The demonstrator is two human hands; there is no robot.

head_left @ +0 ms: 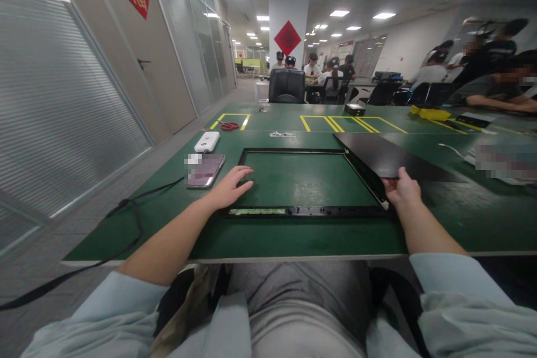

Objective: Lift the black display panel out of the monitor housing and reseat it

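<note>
A thin black rectangular frame [335, 211] lies flat on the green table, with a green strip [260, 212] like a circuit board along its near side. My left hand [230, 185] rests over the frame's left side, fingers stretched out and thumb apart; it covers part of that side. In my right hand [403, 189] is the near edge of a flat dark panel [388, 154], thumb on top and fingers underneath. The panel is tilted, raised at the frame's right side. Whether it touches the frame there I cannot tell.
Left of the frame lie a phone [206, 170] and a white device [207, 141], with a black strap [138, 218] trailing off the edge. Red scissors [229, 126] and yellow tape marks [306, 123] are farther back. A white cable [451, 149] lies right; people sit beyond.
</note>
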